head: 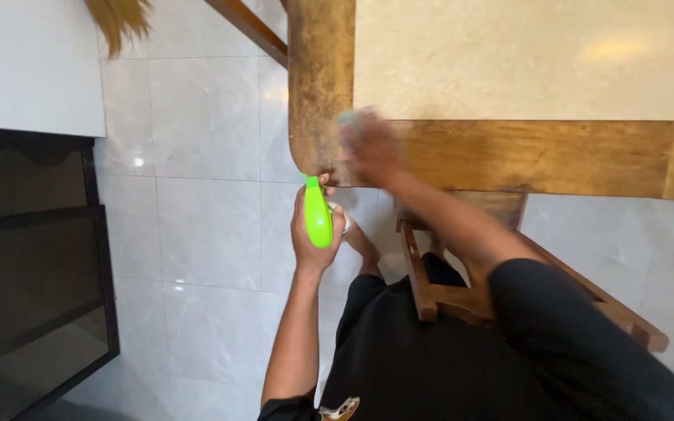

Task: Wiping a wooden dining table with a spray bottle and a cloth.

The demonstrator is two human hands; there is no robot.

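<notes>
My left hand [311, 238] grips a bright green spray bottle [317, 214], holding it just below the corner of a wooden table [555, 160]. My right hand [372, 148] is blurred with motion and presses a pale cloth [350, 118] against the table's brown wooden border near that corner. The table has a light speckled inset top [524, 58] framed by the wood. The cloth is mostly hidden under my hand.
A wooden chair [446, 292] stands beneath my right arm, close to the table edge. The floor is pale grey marble-look tile [204, 226]. A dark cabinet [29, 273] with a white top fills the left side. A broom's bristles [118, 19] hang at the upper left.
</notes>
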